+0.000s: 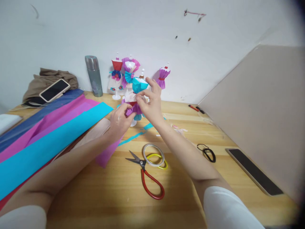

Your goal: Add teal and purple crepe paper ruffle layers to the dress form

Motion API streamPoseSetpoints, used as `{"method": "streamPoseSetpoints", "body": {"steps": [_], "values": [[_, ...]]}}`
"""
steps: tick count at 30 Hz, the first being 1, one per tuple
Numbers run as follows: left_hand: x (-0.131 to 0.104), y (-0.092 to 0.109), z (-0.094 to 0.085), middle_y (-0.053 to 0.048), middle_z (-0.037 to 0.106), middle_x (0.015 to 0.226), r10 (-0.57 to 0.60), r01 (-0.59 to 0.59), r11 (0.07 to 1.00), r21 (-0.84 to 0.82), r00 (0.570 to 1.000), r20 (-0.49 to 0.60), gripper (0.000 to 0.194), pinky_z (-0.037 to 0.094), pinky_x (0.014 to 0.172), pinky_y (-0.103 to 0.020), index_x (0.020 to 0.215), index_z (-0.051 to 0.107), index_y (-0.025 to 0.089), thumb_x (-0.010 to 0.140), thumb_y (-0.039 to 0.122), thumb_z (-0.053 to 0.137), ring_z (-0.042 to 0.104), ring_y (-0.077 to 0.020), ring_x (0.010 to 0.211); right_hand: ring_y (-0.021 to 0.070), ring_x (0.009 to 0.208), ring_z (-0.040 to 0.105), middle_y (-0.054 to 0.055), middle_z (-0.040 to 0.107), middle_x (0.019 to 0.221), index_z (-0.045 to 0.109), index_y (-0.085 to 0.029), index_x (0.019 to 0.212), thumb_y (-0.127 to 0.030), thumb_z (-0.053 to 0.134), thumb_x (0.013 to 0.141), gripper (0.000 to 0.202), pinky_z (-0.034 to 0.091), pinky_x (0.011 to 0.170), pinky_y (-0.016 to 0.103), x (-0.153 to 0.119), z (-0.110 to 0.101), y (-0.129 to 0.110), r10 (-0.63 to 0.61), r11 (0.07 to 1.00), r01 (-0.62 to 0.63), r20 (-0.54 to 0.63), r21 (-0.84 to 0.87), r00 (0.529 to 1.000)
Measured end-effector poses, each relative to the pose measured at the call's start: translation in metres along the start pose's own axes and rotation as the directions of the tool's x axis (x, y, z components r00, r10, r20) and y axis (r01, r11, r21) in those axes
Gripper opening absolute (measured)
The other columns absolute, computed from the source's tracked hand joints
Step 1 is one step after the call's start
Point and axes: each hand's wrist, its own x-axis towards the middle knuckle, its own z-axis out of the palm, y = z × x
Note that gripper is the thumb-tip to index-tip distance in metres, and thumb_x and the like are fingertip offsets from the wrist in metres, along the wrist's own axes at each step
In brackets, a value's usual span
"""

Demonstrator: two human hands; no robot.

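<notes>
Between my hands stands a miniature dress form dressed in crepe paper, with a turquoise top, a pale band below it and a purple skirt at a red waist. My left hand is closed, thumb and fingers pinching the purple paper low on the form. Higher up, my right hand pinches with thumb and index finger at the pale paper by the waist, its other fingers raised beside the turquoise top. What lies exactly between those fingertips is too small to see. A turquoise strip trails on the table behind my wrists.
Open red-handled scissors lie in front, beside a white tape ring and a yellow one. Crepe sheets fill the left. Behind stand more dressed forms and a flask. At right lie hair ties and a phone.
</notes>
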Motion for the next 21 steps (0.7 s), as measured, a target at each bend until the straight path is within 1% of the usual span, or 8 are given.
{"method": "streamPoseSetpoints", "body": {"steps": [2, 5, 9, 12, 14, 16, 19, 21], "values": [[0.001, 0.005, -0.002, -0.002, 0.069, 0.082, -0.051, 0.05, 0.994, -0.101, 0.999, 0.0, 0.012, 0.048, 0.071, -0.029, 0.087, 0.064, 0.018, 0.082, 0.029, 0.063, 0.06, -0.0156, 0.072, 0.0338, 0.148, 0.028, 0.001, 0.053, 0.142, 0.065, -0.026, 0.081, -0.022, 0.066, 0.084, 0.005, 0.019, 0.121, 0.068, -0.001, 0.0, 0.001, 0.017, 1.0, -0.017, 0.0, 0.003, 1.0], [0.005, 0.007, -0.004, -0.002, 0.069, 0.081, -0.164, 0.159, 0.96, -0.23, 0.986, -0.001, 0.013, 0.048, 0.065, -0.027, 0.089, 0.064, 0.018, 0.079, 0.027, 0.063, 0.06, -0.0144, 0.068, 0.0329, 0.146, 0.032, 0.001, 0.052, 0.142, 0.066, -0.026, 0.081, -0.024, 0.066, 0.084, 0.004, 0.02, 0.121, 0.067, -0.001, 0.0, 0.001, 0.043, 0.999, -0.043, 0.006, 0.023, 0.999], [0.014, 0.003, -0.002, 0.002, 0.064, 0.07, -0.345, 0.353, 0.873, -0.338, 0.935, 0.085, 0.017, 0.046, 0.056, -0.025, 0.09, 0.063, 0.019, 0.073, 0.021, 0.066, 0.056, -0.0126, 0.059, 0.0334, 0.146, 0.033, 0.001, 0.05, 0.145, 0.065, -0.025, 0.082, -0.025, 0.066, 0.085, 0.004, 0.02, 0.122, 0.066, -0.001, 0.001, 0.003, 0.07, 0.996, -0.071, 0.011, 0.058, 0.997], [0.017, 0.002, -0.001, 0.004, 0.061, 0.065, -0.399, 0.418, 0.832, -0.364, 0.907, 0.131, 0.017, 0.045, 0.053, -0.024, 0.087, 0.061, 0.02, 0.071, 0.019, 0.067, 0.054, -0.012, 0.055, 0.0333, 0.146, 0.033, 0.001, 0.049, 0.145, 0.065, -0.025, 0.083, -0.026, 0.065, 0.086, 0.003, 0.02, 0.122, 0.065, 0.0, 0.001, 0.004, 0.072, 0.995, -0.073, 0.018, 0.067, 0.997], [0.014, 0.003, 0.0, 0.004, 0.06, 0.064, -0.376, 0.388, 0.859, -0.333, 0.921, 0.103, 0.015, 0.043, 0.054, -0.024, 0.085, 0.06, 0.02, 0.072, 0.018, 0.066, 0.054, -0.0118, 0.055, 0.0331, 0.145, 0.035, 0.002, 0.049, 0.145, 0.066, -0.025, 0.083, -0.025, 0.066, 0.085, 0.002, 0.02, 0.122, 0.064, 0.001, 0.001, 0.005, 0.073, 0.995, -0.074, 0.021, 0.065, 0.997], [0.009, 0.003, 0.0, 0.004, 0.061, 0.066, -0.299, 0.302, 0.918, -0.257, 0.953, 0.053, 0.01, 0.043, 0.056, -0.025, 0.083, 0.061, 0.02, 0.074, 0.019, 0.065, 0.054, -0.0119, 0.057, 0.0328, 0.143, 0.037, 0.003, 0.051, 0.144, 0.066, -0.025, 0.082, -0.023, 0.066, 0.084, 0.003, 0.022, 0.121, 0.064, 0.001, 0.001, 0.004, 0.078, 0.995, -0.079, 0.011, 0.056, 0.997], [0.0, 0.003, 0.0, 0.001, 0.065, 0.072, -0.108, 0.108, 0.991, -0.079, 0.994, 0.002, 0.003, 0.045, 0.063, -0.027, 0.082, 0.064, 0.02, 0.079, 0.021, 0.063, 0.057, -0.0136, 0.063, 0.0322, 0.14, 0.042, 0.005, 0.053, 0.141, 0.067, -0.024, 0.081, -0.021, 0.067, 0.082, 0.004, 0.027, 0.119, 0.064, 0.001, 0.001, 0.003, 0.083, 0.996, -0.082, -0.019, 0.039, 0.996], [-0.006, 0.002, 0.0, -0.001, 0.068, 0.077, 0.025, -0.025, 0.999, 0.029, 1.0, 0.003, 0.007, 0.047, 0.07, -0.029, 0.084, 0.067, 0.019, 0.084, 0.022, 0.061, 0.06, -0.0154, 0.069, 0.0315, 0.138, 0.045, 0.006, 0.054, 0.139, 0.068, -0.024, 0.081, -0.021, 0.066, 0.082, 0.004, 0.03, 0.118, 0.063, 0.001, 0.002, 0.002, 0.079, 0.997, -0.078, -0.038, 0.028, 0.996]]}}
